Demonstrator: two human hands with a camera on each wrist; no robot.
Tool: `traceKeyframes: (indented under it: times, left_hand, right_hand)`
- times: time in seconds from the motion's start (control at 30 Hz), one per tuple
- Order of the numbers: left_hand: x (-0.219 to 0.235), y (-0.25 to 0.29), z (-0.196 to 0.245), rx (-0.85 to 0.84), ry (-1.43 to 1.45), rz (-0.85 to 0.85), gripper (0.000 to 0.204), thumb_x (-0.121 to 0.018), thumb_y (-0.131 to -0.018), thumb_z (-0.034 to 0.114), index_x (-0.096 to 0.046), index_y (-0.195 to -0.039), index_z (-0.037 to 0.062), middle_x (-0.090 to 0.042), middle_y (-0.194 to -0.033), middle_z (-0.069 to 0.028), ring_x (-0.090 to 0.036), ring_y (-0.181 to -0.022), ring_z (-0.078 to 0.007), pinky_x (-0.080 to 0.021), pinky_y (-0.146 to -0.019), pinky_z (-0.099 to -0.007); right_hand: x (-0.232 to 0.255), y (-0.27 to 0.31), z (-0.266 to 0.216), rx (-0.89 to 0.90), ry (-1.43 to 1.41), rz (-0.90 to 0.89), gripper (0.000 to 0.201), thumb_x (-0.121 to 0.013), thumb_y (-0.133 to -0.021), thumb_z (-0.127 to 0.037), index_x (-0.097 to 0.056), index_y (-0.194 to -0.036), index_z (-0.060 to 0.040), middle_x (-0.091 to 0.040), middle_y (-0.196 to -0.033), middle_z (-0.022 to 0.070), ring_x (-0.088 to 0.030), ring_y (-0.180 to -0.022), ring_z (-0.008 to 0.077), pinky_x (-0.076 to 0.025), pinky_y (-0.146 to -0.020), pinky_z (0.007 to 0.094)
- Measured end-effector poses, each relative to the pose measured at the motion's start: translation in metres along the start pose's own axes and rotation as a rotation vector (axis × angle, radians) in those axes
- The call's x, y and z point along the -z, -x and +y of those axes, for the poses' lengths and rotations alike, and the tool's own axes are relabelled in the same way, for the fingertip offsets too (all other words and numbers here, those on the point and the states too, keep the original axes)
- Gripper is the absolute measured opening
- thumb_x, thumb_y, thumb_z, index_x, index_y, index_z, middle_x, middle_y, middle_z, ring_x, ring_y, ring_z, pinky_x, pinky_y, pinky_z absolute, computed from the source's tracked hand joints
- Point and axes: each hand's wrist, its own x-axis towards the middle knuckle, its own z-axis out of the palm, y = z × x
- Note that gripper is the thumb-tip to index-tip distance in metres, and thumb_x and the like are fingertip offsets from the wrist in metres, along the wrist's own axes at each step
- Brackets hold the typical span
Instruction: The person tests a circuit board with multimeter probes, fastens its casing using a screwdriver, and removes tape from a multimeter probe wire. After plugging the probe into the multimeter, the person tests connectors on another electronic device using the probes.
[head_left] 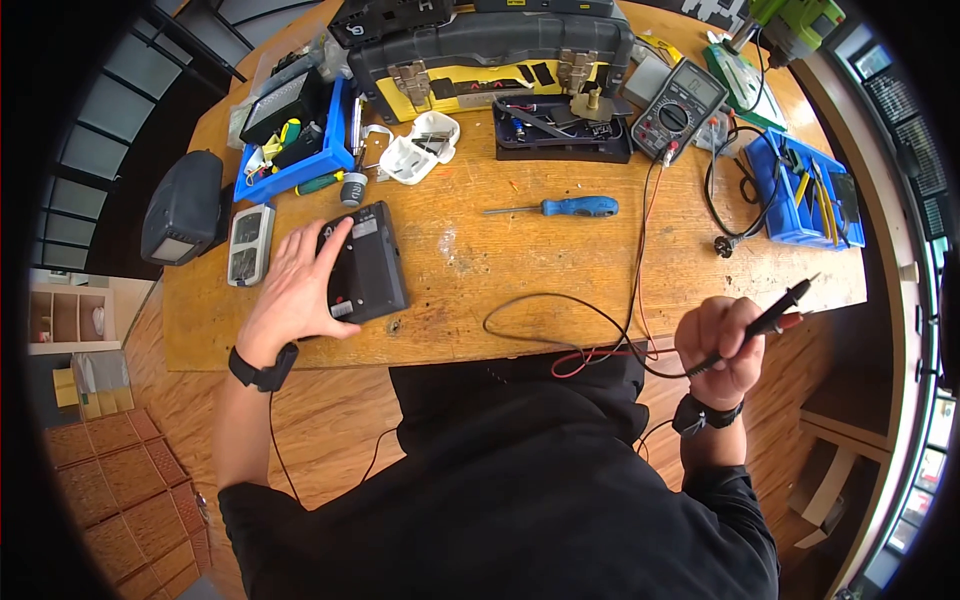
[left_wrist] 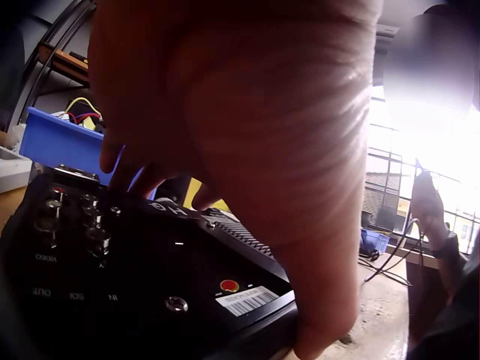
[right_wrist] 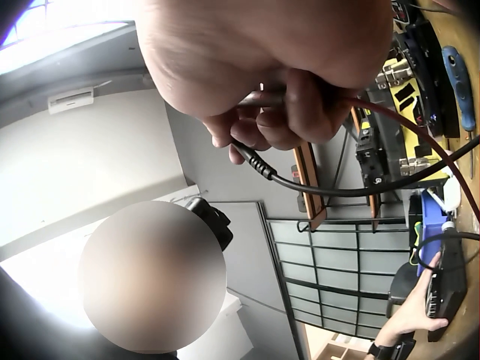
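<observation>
My left hand [head_left: 295, 275] grips a flat black video device [head_left: 375, 268] at the table's left front, its thumb along the near edge and its fingers spread toward the far side. Sockets marked VIDEO and SDI, a red dot and a barcode label [left_wrist: 247, 300] show on the device's back in the left wrist view. Raised off the table's right front edge, my right hand [head_left: 718, 345] holds a black test probe [head_left: 783, 309] and a red test probe [head_left: 790, 321] together, tips pointing right. Their leads run to a multimeter [head_left: 680, 108], whose display reads OL.
A blue screwdriver [head_left: 580, 206] lies mid-table. Behind it stand a black tray [head_left: 560, 152] of parts and a large toolbox [head_left: 490, 70]. Blue bins stand left [head_left: 300, 178] and right [head_left: 800, 232]. The black lead [head_left: 490, 315] loops near the front edge.
</observation>
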Motion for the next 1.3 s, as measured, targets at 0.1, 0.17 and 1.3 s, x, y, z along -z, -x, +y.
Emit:
traceKeyframes:
  times: [0.1, 0.17, 1.3]
  left_hand:
    - [-0.002, -0.003, 0.026, -0.121, 0.009, 0.025, 0.138, -0.103, -0.047, 0.038, -0.039, -0.164, 0.0058, -0.045, -0.152, -0.0317, -0.045, -0.143, -0.0502, -0.034, -0.126, -0.0554]
    - [-0.003, -0.008, 0.047, -0.175, 0.020, 0.024, 0.139, -0.104, -0.047, 0.039, -0.039, -0.165, 0.0060, -0.044, -0.153, -0.0321, -0.044, -0.145, -0.0511, -0.033, -0.126, -0.0569]
    - [-0.009, -0.057, 0.138, -0.723, 0.339, 0.830, 0.046, -0.079, -0.088, 0.008, -0.074, -0.133, 0.0119, -0.066, -0.116, -0.0094, -0.071, -0.089, -0.0257, -0.060, -0.071, -0.0373]
  right_hand:
    - [0.008, 0.003, -0.007, 0.029, -0.062, -0.075, 0.042, -0.082, -0.099, -0.036, -0.064, -0.076, -0.0048, -0.053, -0.065, 0.0034, -0.048, -0.051, 0.0156, -0.035, -0.046, 0.0317]
    - [0.008, 0.000, -0.008, 0.025, -0.113, -0.144, 0.041, -0.083, -0.098, -0.033, -0.066, -0.076, -0.0031, -0.054, -0.064, 0.0047, -0.049, -0.051, 0.0163, -0.036, -0.046, 0.0319]
    - [-0.078, -0.048, 0.074, -0.724, 0.013, -0.249, 0.028, -0.052, -0.119, -0.031, -0.059, -0.113, -0.0038, -0.050, -0.073, -0.0031, -0.046, -0.060, 0.0065, -0.037, -0.054, 0.0250]
